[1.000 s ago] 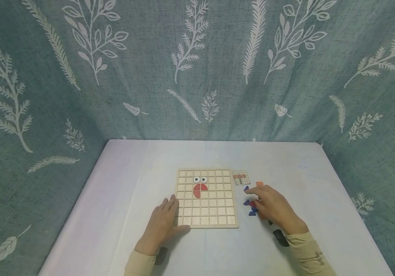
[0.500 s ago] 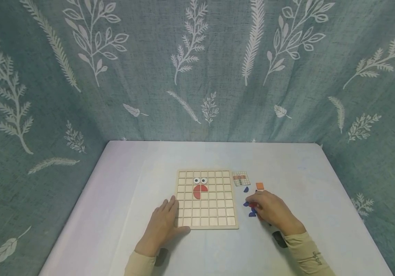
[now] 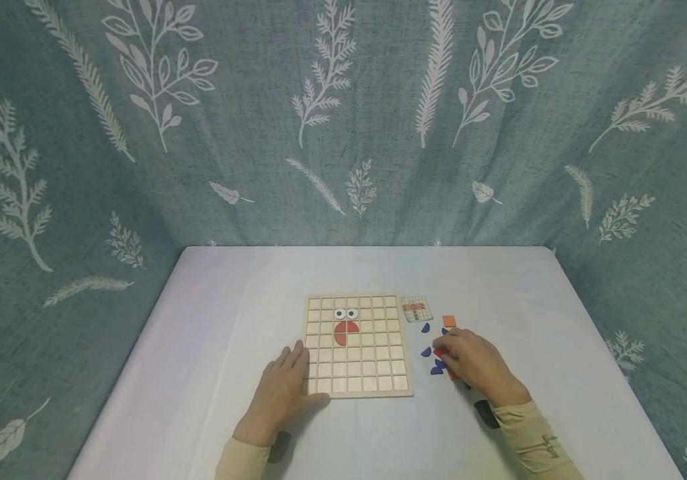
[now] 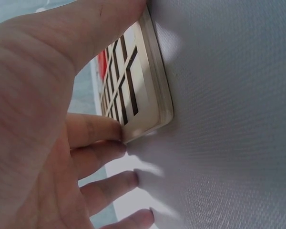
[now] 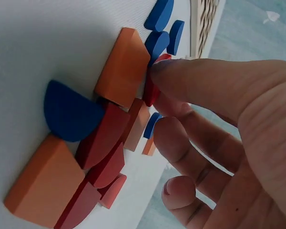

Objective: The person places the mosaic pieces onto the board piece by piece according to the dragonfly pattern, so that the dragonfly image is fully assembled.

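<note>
My left hand (image 3: 281,393) rests at the near left corner of a wooden grid board (image 3: 373,385). Its fingers lie fairly straight along the side, with the thumb by the front edge. On the board sit two eye pieces (image 3: 346,313) and several red quarter-circle pieces (image 3: 340,338). Right of the board, my right hand (image 3: 480,363) pinches a red piece (image 5: 151,90) between thumb and index finger, low over a loose pile. Around it lie blue rounded pieces (image 5: 71,112), orange blocks (image 5: 124,69) and more red rounded pieces (image 5: 104,136). The palm hides part of the pile in the head view.
A small pattern card (image 3: 417,309) lies by the board's upper right corner. One orange square (image 3: 449,321) and a blue piece (image 3: 426,327) lie near it. The white table (image 3: 247,287) meets a leaf-print curtain (image 3: 259,147) at the back and sides.
My right hand has drawn its index finger back from the upper blue piece and closed finger and thumb on a red piece. The left hand stays at the board.
</note>
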Motion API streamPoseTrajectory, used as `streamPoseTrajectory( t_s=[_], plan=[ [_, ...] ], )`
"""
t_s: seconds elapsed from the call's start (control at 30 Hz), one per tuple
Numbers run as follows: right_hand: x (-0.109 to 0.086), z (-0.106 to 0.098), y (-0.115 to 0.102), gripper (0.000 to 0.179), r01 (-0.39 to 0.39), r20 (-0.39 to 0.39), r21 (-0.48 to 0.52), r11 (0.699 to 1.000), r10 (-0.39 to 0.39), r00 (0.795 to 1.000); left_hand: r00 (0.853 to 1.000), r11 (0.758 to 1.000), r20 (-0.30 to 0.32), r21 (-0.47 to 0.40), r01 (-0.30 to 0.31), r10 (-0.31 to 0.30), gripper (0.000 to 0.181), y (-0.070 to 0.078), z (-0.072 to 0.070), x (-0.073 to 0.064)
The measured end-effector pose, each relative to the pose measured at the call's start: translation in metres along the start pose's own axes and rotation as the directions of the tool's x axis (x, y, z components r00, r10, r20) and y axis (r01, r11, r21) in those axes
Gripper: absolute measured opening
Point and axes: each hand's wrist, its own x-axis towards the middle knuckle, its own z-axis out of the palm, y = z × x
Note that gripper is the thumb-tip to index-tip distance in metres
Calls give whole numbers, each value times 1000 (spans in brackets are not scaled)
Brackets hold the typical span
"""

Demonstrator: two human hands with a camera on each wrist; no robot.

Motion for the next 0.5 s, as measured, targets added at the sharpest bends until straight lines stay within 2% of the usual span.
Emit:
streamPoseTrajectory(
  t_s=[0.2, 0.33, 0.5],
  plan=[
    [1, -1, -1, 19, -16, 22, 2, 1000, 16, 1000, 1000, 1000, 1, -4, 3, -3, 99, 1, 1, 1],
    [1, -1, 0, 18, 26, -40, 5, 1000, -25, 999, 1000, 1000, 2, -11, 0, 0, 98, 1, 0, 1],
    [2, 0, 4, 26, 58, -121, 13, 998, -56, 991, 1000, 1000, 3, -10, -4, 4, 98, 1, 0, 1]
  ],
)
